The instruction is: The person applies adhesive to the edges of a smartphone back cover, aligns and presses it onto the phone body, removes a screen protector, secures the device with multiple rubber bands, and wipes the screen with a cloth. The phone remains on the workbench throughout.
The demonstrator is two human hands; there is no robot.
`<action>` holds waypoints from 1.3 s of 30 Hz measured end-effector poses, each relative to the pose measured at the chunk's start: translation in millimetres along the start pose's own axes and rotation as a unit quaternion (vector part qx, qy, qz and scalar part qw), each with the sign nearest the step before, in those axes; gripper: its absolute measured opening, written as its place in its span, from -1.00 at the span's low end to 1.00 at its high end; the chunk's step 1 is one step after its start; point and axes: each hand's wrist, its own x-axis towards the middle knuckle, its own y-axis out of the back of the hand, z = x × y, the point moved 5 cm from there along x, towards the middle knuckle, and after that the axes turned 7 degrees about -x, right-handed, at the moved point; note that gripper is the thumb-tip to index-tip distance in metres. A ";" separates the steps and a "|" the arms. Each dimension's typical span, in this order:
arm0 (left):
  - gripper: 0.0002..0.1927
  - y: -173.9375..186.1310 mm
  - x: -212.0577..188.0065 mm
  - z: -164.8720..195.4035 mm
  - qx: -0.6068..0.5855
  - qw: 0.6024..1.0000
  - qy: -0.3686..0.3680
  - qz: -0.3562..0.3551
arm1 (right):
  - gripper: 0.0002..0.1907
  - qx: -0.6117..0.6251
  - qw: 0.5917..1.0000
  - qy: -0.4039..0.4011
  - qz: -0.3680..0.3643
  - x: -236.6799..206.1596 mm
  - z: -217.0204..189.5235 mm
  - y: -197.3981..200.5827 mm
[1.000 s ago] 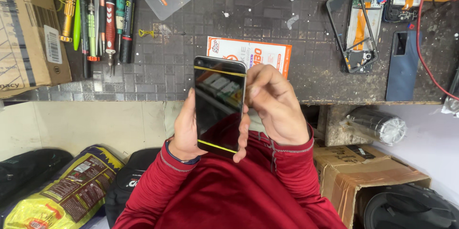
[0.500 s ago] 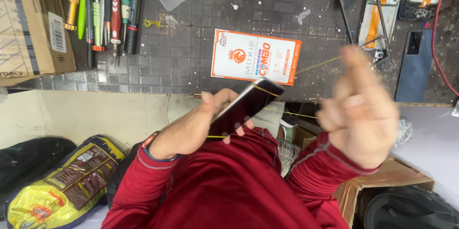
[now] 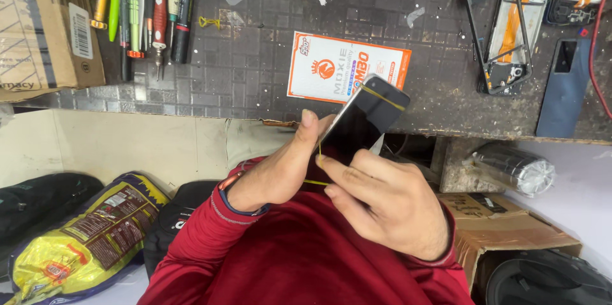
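Sleeves of red cloth fill the bottom of your view, and both your hands meet just above them. Your left hand (image 3: pixel 280 171) grips the dark phone (image 3: pixel 360 123) from its 9 o'clock side, thumb up along the edge. Your right hand (image 3: pixel 389 206) comes in from 5 o'clock, its fingertips pinched on a yellow rubber band (image 3: pixel 382 97) at the phone's lower edge; the band also crosses the phone's far corner. The phone is tilted, its top pointing toward 1 o'clock, held off the bench over its near edge.

At 8 o'clock a yellow packet (image 3: pixel 76 235) lies on the floor; at 4 o'clock sits a cardboard box (image 3: pixel 510 232).

Farther out, on the dark bench (image 3: pixel 255 69), an orange and white card (image 3: pixel 338 66) lies just beyond the phone at 12 o'clock. At 10 o'clock a row of screwdrivers (image 3: pixel 150 8) lies beside a carton (image 3: pixel 44 24). At 2 o'clock an opened phone frame (image 3: pixel 503 31) lies flat, with a blue back cover (image 3: pixel 564 88) next to it.
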 end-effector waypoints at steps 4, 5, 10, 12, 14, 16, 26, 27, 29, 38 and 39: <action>-0.16 -3.2 3.7 1.2 -0.028 0.999 -0.020 0.008 | -0.62 -0.028 0.999 0.008 0.016 -1.3 -3.9 -2.3; -0.19 -3.5 4.1 1.7 -0.031 0.999 -0.028 0.014 | -0.62 -0.033 0.999 0.009 0.014 0.5 -7.3 -1.1; -0.28 -10.7 -1.1 7.2 -0.134 0.989 -0.009 -0.062 | -0.73 -0.046 0.984 0.078 0.152 0.7 -6.2 25.2; -0.30 -15.6 -8.3 15.4 -0.166 0.981 -0.014 -0.094 | -0.67 -0.010 0.933 0.296 0.205 -11.8 15.0 44.3; -0.32 -19.8 -12.5 26.0 -0.154 0.981 -0.045 -0.111 | -0.49 0.093 0.826 0.182 0.525 -39.2 58.2 38.9; -0.40 -21.4 -15.2 32.0 -0.070 0.992 -0.038 -0.101 | -0.51 0.387 0.766 0.086 0.506 -55.6 102.2 25.8; -0.36 -39.1 -1.5 42.0 0.367 0.880 -0.268 -0.137 | -0.59 0.731 0.549 -0.316 0.254 -72.1 114.8 -2.4; -0.36 -39.6 -0.6 39.0 0.417 0.869 -0.241 -0.114 | -0.63 0.662 0.651 -0.279 0.244 -69.3 104.4 7.8; -0.36 -45.1 -2.1 33.0 0.512 0.837 -0.183 -0.065 | -0.67 0.474 0.821 -0.236 0.214 -69.6 76.0 27.0; -0.21 -41.7 1.9 20.0 0.428 0.903 -0.037 0.005 | -0.79 -0.059 0.984 -0.133 0.103 -51.6 -17.2 -2.8; -0.23 -39.0 2.1 20.9 0.400 0.916 -0.042 -0.012 | -0.77 -0.056 0.984 -0.115 0.122 -51.6 -14.2 -8.7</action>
